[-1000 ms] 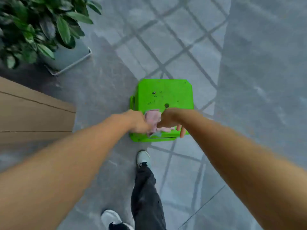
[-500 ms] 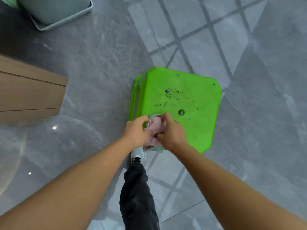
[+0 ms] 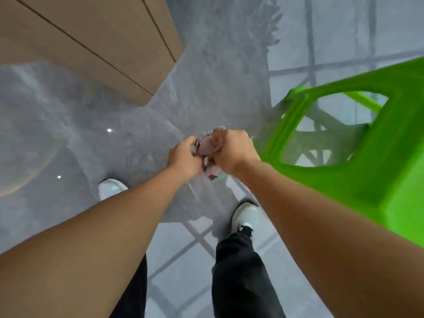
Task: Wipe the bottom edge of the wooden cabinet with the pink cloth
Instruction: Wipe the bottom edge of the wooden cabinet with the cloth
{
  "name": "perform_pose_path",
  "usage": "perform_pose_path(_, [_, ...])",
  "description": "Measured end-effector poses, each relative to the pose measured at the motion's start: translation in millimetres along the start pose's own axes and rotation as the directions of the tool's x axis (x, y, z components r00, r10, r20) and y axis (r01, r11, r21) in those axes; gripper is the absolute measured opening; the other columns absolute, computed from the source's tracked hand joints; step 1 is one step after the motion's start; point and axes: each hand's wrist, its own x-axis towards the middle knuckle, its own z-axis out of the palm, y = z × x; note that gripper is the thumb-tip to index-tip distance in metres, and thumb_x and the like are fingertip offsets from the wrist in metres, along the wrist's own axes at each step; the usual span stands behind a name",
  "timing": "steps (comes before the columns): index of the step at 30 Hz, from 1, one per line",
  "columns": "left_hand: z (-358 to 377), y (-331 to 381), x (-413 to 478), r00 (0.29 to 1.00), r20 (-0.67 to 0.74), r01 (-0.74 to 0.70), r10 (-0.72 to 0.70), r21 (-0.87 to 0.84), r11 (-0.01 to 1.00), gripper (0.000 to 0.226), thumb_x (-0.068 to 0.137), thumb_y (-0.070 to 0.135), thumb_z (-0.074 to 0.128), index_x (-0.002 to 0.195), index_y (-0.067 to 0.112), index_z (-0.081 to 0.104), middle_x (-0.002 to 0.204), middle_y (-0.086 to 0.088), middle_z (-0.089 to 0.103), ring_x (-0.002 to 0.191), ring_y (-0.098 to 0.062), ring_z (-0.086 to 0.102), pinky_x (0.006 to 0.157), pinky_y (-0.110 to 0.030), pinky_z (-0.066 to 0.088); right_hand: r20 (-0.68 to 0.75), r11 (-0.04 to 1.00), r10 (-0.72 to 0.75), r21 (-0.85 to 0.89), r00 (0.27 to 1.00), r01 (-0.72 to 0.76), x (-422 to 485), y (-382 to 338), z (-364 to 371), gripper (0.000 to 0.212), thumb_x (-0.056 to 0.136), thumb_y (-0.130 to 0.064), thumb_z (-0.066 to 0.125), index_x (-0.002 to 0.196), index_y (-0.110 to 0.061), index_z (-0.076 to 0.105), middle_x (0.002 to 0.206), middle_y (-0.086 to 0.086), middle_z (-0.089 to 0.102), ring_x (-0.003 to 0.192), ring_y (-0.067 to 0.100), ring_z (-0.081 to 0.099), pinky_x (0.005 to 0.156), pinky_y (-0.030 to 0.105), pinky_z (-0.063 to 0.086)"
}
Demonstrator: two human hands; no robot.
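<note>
the wooden cabinet (image 3: 96, 42) fills the upper left, its top and left side cut off by the frame; two dark seams run across its panels, and its bottom edge meets the grey polished floor (image 3: 68, 125) just left of centre. two small bright spots of reflected light sit on the floor below it, and a pale curved reflection at the far left is too vague to identify.

lower down, a white shoe (image 3: 111, 188) shows only its toe, the rest hidden behind the left forearm. the left hand (image 3: 184, 158) is curled closed, its fingers pinching the left side of the pink cloth (image 3: 208, 154). the cloth is bunched between both hands, held in the air above the floor and well apart from the cabinet; most of it is covered by the fingers, so its shape is hard to make out. the right hand (image 3: 234, 150) is also closed into a fist, gripping the cloth's right side.

below it, a second white shoe (image 3: 246, 216) and a dark trouser leg (image 3: 241, 271) stand on the floor.

at the right, a green plastic stool (image 3: 371, 175) is tilted and blurred, cut off by the right edge; floor shows through the opening in its side.
</note>
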Motion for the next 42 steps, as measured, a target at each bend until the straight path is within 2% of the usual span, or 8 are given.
perform_pose_path(3, [-7.3, -69.0, 48.0, 0.998, -0.024, -0.053, 0.057, 0.137, 0.989, 0.013, 0.08, 0.011, 0.06, 0.08, 0.018, 0.05, 0.061, -0.004, 0.056, 0.073, -0.04, 0.057, 0.056, -0.031, 0.033, 0.005, 1.0, -0.023, 0.004, 1.0, 0.022, 47.7, 4.5, 73.8, 0.026, 0.07, -0.013, 0.059, 0.096, -0.019, 0.062, 0.096, 0.015, 0.066, 0.092, 0.04, 0.065, 0.069, 0.031, 0.043])
perform_pose_path(8, [-24.8, -126.8, 138.2, 0.977, -0.201, -0.111, 0.072, -0.191, 0.975, 0.011, 0.087, 0.015, 0.067, 0.087, 0.021, 0.058, 0.054, 0.0, 0.055, 0.057, -0.029, 0.063, 0.06, -0.04, 0.06, -0.207, 0.978, -0.211, -0.046, 0.955, 0.206, 153.1, -11.2, 119.3, 0.027, 0.073, -0.005, 0.047, 0.092, -0.02, 0.059, 0.088, 0.013, 0.052, 0.076, 0.04, 0.057, 0.063, 0.033, 0.044])
perform_pose_path(15, [-35.8, -137.7, 229.3, 0.943, -0.331, -0.063, -0.015, -0.223, 0.973, 0.026, 0.086, 0.024, 0.065, 0.112, 0.023, 0.067, 0.109, -0.011, 0.074, 0.108, -0.033, 0.067, 0.09, -0.037, 0.053, -0.216, 0.805, -0.48, -0.494, 0.851, 0.328, 280.6, -25.2, 110.3, 0.046, 0.079, -0.014, 0.051, 0.124, -0.017, 0.041, 0.117, 0.016, 0.041, 0.1, 0.039, 0.044, 0.066, 0.042, 0.044])
perform_pose_path(20, [-51.0, -191.7, 207.9, 0.954, -0.3, 0.099, -0.019, 0.252, 0.963, 0.053, 0.087, 0.036, 0.061, 0.137, 0.028, 0.048, 0.143, -0.013, 0.045, 0.128, -0.042, 0.048, 0.106, -0.049, 0.044, 0.062, 0.637, -0.578, -0.589, 0.814, 0.497, 298.7, -17.1, 112.0, 0.06, 0.082, -0.039, 0.059, 0.138, -0.025, 0.041, 0.145, 0.021, 0.031, 0.128, 0.046, 0.031, 0.096, 0.057, 0.045])
perform_pose_path(26, [-35.1, -261.9, 172.9, 0.911, -0.266, 0.35, -0.315, 0.096, 0.932, 0.103, 0.074, 0.064, 0.067, 0.155, 0.042, 0.007, 0.163, -0.014, -0.011, 0.148, -0.053, 0.005, 0.117, -0.061, 0.025, 0.177, 0.594, -0.488, -0.65, 0.855, 0.474, 304.5, -8.6, 163.1, 0.075, 0.079, -0.067, 0.049, 0.146, -0.045, 0.024, 0.162, 0.016, -0.006, 0.145, 0.047, -0.003, 0.115, 0.064, 0.011])
perform_pose_path(31, [-13.0, -262.3, 182.4, 0.877, -0.255, 0.435, -0.407, 0.065, 0.898, 0.126, 0.058, 0.084, 0.062, 0.144, 0.056, -0.027, 0.158, 0.001, -0.041, 0.147, -0.055, -0.019, 0.114, -0.071, 0.018, 0.216, 0.464, -0.693, -0.597, 0.688, 0.655, 329.2, 20.1, 136.8, 0.051, 0.096, -0.051, 0.034, 0.145, -0.037, 0.036, 0.16, 0.017, 0.021, 0.147, 0.04, 0.014, 0.117, 0.059, 0.017])
perform_pose_path(38, [-15.6, -259.0, 180.6, 0.884, -0.184, 0.45, -0.429, 0.09, 0.888, 0.149, 0.04, 0.089, 0.067, 0.129, 0.056, -0.048, 0.147, -0.001, -0.055, 0.144, -0.058, -0.025, 0.112, -0.076, 0.015, -0.264, 0.875, -0.109, -0.482, 0.958, -0.034, 358.2, 20.6, 82.4, 0.063, 0.094, -0.051, 0.028, 0.151, -0.028, 0.014, 0.162, 0.02, -0.001, 0.147, 0.042, 0.003, 0.116, 0.06, 0.01])
perform_pose_path(42, [-15.0, -261.1, 185.0, 0.882, -0.13, 0.463, -0.452, 0.07, 0.884, 0.154, 0.032, 0.088, 0.069, 0.117, 0.057, -0.055, 0.13, 0.0, -0.07, 0.14, -0.059, -0.031, 0.109, -0.08, 0.009, 0.059, 0.674, -0.488, -0.609, 0.871, 0.419, 292.9, -21.8, 199.1, 0.069, 0.095, -0.047, 0.033, 0.154, -0.019, 0.009, 0.159, 0.029, 0.005, 0.146, 0.048, 0.003, 0.116, 0.065, 0.005])
